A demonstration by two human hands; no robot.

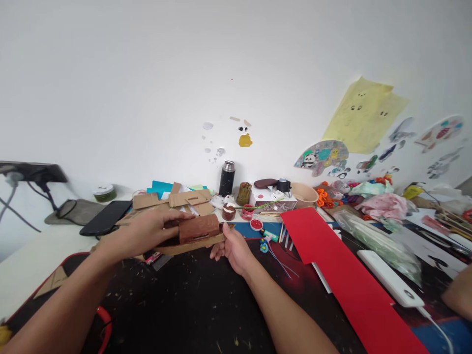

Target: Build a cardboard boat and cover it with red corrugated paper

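Note:
Above the dark mat, both hands hold a brown cardboard model (pixel 199 229). It has a curved, brown-coloured, roof-like piece on a long cardboard base (pixel 195 246). My left hand (pixel 157 228) grips its left end, fingers against the curved piece. On the right end, the thumb of my right hand (pixel 235 250) presses the top edge while its other fingers curl underneath. Behind the model stand a jar of brown paint (pixel 229 212) with something white in it and a small pot of red paint (pixel 247 213). The base's left part is mostly hidden by my left hand.
Cardboard scraps (pixel 188 197) lie behind my left hand. A black thermos (pixel 227 179) stands by the wall. Long red card (pixel 332 265) and a white power strip (pixel 391 279) lie to the right. Another person's arm (pixel 459 295) shows at the right edge. A phone (pixel 105 217) lies left.

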